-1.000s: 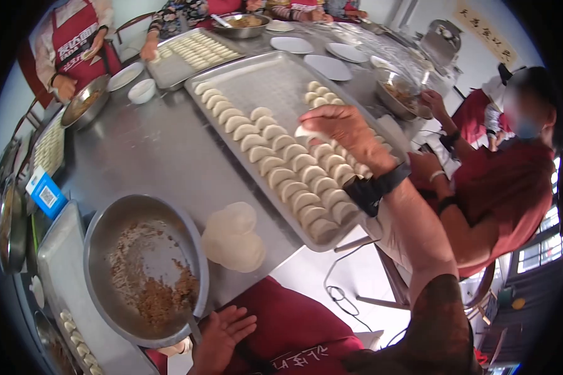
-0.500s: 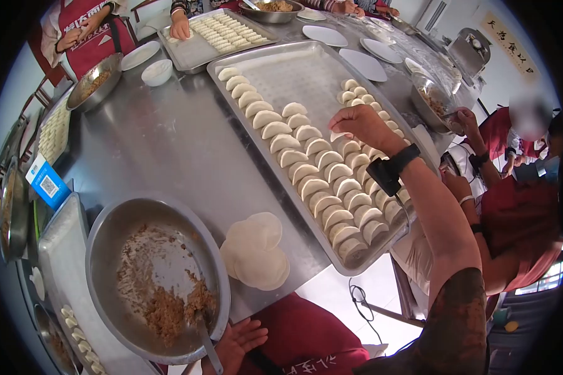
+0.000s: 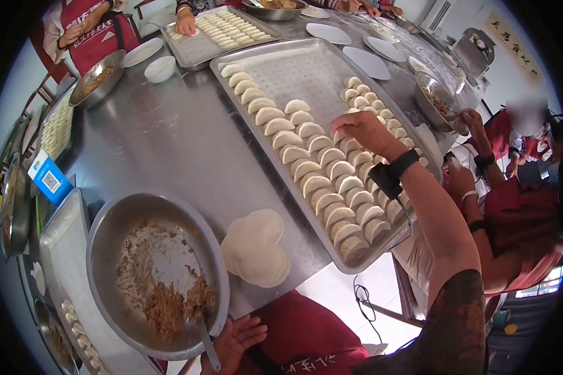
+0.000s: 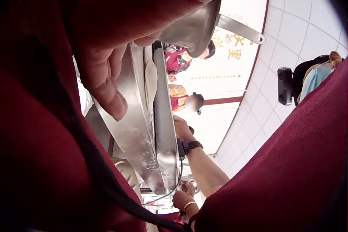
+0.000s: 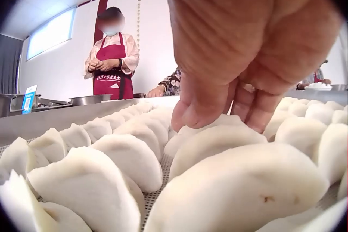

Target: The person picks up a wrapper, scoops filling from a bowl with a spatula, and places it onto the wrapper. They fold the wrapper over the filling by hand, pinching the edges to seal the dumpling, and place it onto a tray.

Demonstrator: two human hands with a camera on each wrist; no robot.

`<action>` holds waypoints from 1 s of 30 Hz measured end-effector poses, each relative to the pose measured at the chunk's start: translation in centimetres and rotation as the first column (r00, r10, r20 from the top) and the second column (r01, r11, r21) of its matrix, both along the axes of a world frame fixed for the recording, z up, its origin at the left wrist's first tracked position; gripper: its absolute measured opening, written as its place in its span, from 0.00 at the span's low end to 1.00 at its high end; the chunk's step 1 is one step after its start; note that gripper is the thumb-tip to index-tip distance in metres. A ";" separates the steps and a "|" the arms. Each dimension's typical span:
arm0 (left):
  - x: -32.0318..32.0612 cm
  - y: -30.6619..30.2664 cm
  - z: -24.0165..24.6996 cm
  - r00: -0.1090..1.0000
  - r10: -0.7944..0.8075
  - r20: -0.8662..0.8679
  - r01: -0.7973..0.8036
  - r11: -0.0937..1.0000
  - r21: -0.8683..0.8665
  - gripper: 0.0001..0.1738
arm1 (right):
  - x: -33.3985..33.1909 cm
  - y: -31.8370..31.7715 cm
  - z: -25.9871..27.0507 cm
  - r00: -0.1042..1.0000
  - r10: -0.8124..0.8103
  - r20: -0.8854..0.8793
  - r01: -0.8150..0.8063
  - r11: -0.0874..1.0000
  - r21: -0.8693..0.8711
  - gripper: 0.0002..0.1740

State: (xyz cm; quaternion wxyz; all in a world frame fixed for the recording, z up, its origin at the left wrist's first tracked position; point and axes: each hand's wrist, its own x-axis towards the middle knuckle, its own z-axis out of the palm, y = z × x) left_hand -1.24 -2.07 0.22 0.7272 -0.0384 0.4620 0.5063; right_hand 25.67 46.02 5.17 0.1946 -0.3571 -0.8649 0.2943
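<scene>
My right hand [image 3: 369, 132] is over the large metal tray [image 3: 281, 59], at the far end of a row of dumplings. In the right wrist view its thumb and fingers straddle the top of a white dumpling [image 5: 223, 127], pinching it among the others. My left hand [image 3: 241, 337] lies palm up with fingers loosely extended, beside the steel bowl [image 3: 97, 250] and near my apron. It holds nothing. Brown filling [image 3: 169, 306] lies in the bowl, with a spoon [image 3: 207, 344] leaning on its rim. Round dough wrappers [image 3: 256, 250] overlap on the table next to the bowl.
A second dumpling tray [image 3: 184, 53], white plates [image 3: 328, 33] and a small white bowl [image 3: 160, 70] are farther back. A blue code stand [image 3: 50, 180] is at left. Another person [image 3: 513, 231] sits at right; others stand behind the table.
My right hand brought a dumpling over the tray and lowered it at the row's end. The head view shifted, then steadied. My left hand stays beside the bowl.
</scene>
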 end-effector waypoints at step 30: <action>2.2 -1.7 2.9 0.994 0.077 0.081 -0.092 0.976 0.200 0.25 | -12.5 -27.7 -3.3 0.992 0.014 -0.129 0.026 0.952 0.305 0.16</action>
